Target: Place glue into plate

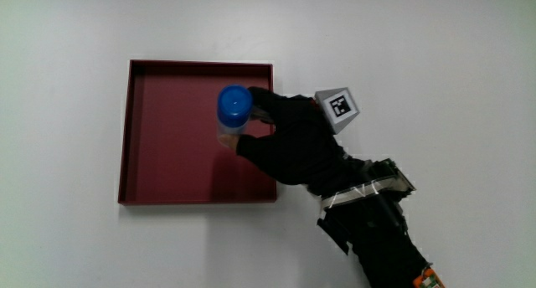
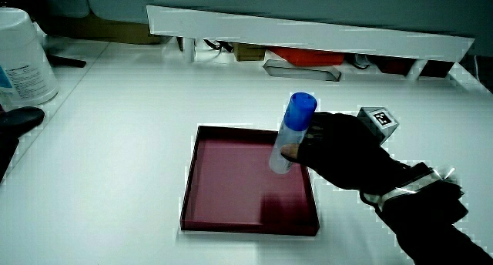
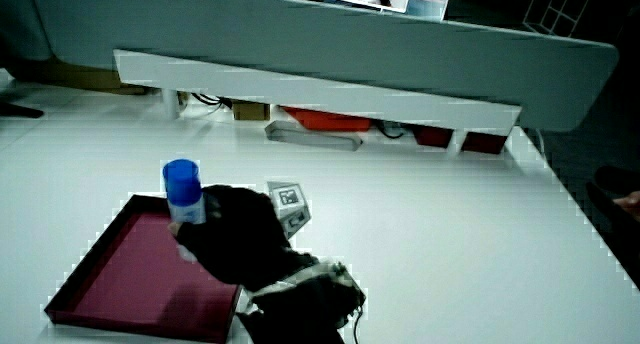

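A glue stick point(image 1: 234, 112) with a blue cap and a pale body stands roughly upright in the hand point(image 1: 285, 137), above the plate. The plate point(image 1: 167, 192) is a square, dark red tray with a low rim. In both side views the glue stick point(image 2: 291, 134) point(image 3: 183, 197) is held clear of the plate floor, cap uppermost, slightly tilted. The hand point(image 2: 339, 153) point(image 3: 230, 239) is shut on the lower part of the stick, over the part of the plate point(image 2: 231, 219) point(image 3: 120, 309) nearest the forearm. A patterned cube point(image 1: 339, 106) sits on the back of the glove.
A low white partition point(image 2: 308, 34) runs along the table's edge farthest from the person, with red items under it. A large white container point(image 2: 23, 61) and a dark object point(image 2: 19, 119) stand at the table's edge in a side view.
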